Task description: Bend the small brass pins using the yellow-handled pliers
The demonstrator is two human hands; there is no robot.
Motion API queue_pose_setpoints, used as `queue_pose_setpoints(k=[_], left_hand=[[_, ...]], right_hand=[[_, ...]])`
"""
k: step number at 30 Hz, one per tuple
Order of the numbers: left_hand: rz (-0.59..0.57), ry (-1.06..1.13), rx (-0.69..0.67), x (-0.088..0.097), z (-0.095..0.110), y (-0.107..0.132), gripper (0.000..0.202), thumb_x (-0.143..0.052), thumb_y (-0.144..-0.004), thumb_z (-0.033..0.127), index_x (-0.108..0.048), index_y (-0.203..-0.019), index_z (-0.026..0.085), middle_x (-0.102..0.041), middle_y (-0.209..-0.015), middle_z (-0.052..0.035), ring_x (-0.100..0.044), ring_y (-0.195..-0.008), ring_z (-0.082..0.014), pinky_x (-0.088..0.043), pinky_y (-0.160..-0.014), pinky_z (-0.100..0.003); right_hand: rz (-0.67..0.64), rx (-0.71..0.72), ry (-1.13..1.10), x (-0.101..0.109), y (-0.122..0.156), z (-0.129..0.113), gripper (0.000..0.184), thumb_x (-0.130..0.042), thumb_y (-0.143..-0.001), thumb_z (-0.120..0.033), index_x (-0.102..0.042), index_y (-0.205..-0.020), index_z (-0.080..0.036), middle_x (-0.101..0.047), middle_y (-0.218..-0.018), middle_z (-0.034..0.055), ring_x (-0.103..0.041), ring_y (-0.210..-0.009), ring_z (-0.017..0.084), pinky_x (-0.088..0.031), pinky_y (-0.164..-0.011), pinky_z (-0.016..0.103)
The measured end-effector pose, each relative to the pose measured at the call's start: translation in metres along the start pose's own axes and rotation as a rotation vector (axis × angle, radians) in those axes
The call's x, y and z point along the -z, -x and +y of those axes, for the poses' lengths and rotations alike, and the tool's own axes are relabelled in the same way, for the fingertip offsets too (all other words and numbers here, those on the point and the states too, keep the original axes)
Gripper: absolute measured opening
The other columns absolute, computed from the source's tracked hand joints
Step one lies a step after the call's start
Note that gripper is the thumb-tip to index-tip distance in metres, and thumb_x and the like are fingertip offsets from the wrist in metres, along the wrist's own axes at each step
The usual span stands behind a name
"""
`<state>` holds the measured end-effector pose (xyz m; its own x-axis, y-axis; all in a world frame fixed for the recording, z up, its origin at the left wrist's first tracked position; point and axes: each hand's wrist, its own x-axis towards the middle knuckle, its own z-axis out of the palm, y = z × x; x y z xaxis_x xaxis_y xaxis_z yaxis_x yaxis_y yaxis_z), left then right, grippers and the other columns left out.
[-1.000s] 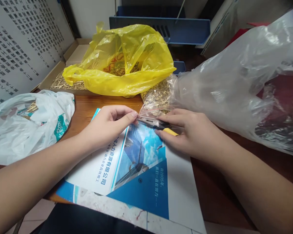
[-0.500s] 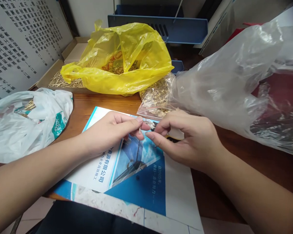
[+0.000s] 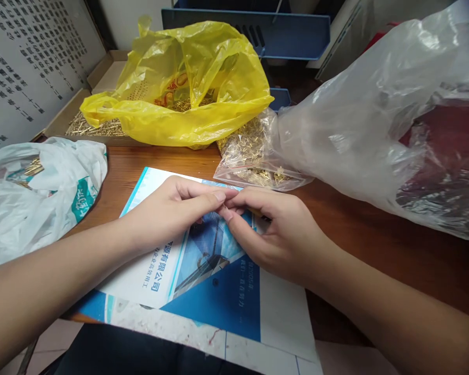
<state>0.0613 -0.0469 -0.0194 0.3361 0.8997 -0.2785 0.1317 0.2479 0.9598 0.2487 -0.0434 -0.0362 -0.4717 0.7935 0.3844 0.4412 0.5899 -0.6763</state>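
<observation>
Above a blue and white brochure (image 3: 234, 312), my left hand (image 3: 175, 208) is closed in a pinch on a small brass-coloured pin (image 3: 224, 206), of which only a tiny part shows. My right hand (image 3: 281, 229) meets it from the right, thumb and forefinger pinched at the pin's end and touching the left fingertips. What the right fingers hold, if anything, is hidden. Partly behind the right hand lies a yellow and black object (image 3: 260, 214), mostly covered.
A yellow plastic bag (image 3: 195, 125) with small brass parts stands at the back, over a cardboard box (image 3: 62, 112) of brass pins. Beside it lies a clear zip bag (image 3: 250, 151) of brass pieces. White (image 3: 42, 208) and large clear (image 3: 336, 135) bags flank the wooden table (image 3: 133, 156).
My right hand has moved left and its fingertips have closed the gap to the left hand's fingertips. The pin, plainly visible before, is now mostly covered. The view has shifted slightly.
</observation>
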Motion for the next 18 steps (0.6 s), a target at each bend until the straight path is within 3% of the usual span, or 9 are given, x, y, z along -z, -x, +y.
queue_pose_setpoints(k=[7,12,18], left_hand=[[-0.040,0.114,-0.061,0.003,-0.012,-0.004,0.019,-0.070,-0.092,0.038,-0.083,-0.100,0.026,-0.076,-0.088,-0.0032,-0.059,-0.072,-0.0095,-0.046,-0.075,-0.023],[-0.025,0.029,-0.102,0.003,-0.011,-0.004,0.027,-0.067,-0.094,0.039,-0.081,-0.078,0.021,-0.074,-0.082,-0.0022,-0.059,-0.074,-0.0092,-0.046,-0.076,-0.022],[0.028,-0.132,-0.131,0.005,-0.002,-0.003,0.025,-0.067,-0.093,0.032,-0.074,-0.077,0.014,-0.072,-0.076,-0.0025,-0.060,-0.071,-0.0106,-0.046,-0.068,-0.022]], right_hand=[[0.126,0.145,0.033,-0.001,0.001,0.005,0.024,-0.058,-0.088,-0.009,-0.069,-0.067,-0.016,-0.074,-0.078,0.0054,-0.067,-0.073,0.015,-0.054,-0.069,0.028],[0.136,0.170,0.020,0.005,0.001,0.002,0.024,-0.058,-0.089,-0.010,-0.074,-0.072,-0.016,-0.072,-0.073,0.0045,-0.064,-0.067,0.012,-0.052,-0.064,0.025],[0.021,0.078,-0.021,0.013,-0.001,0.001,0.025,-0.057,-0.088,-0.015,-0.066,-0.066,-0.016,-0.067,-0.066,0.0028,-0.058,-0.058,0.011,-0.043,-0.053,0.024]])
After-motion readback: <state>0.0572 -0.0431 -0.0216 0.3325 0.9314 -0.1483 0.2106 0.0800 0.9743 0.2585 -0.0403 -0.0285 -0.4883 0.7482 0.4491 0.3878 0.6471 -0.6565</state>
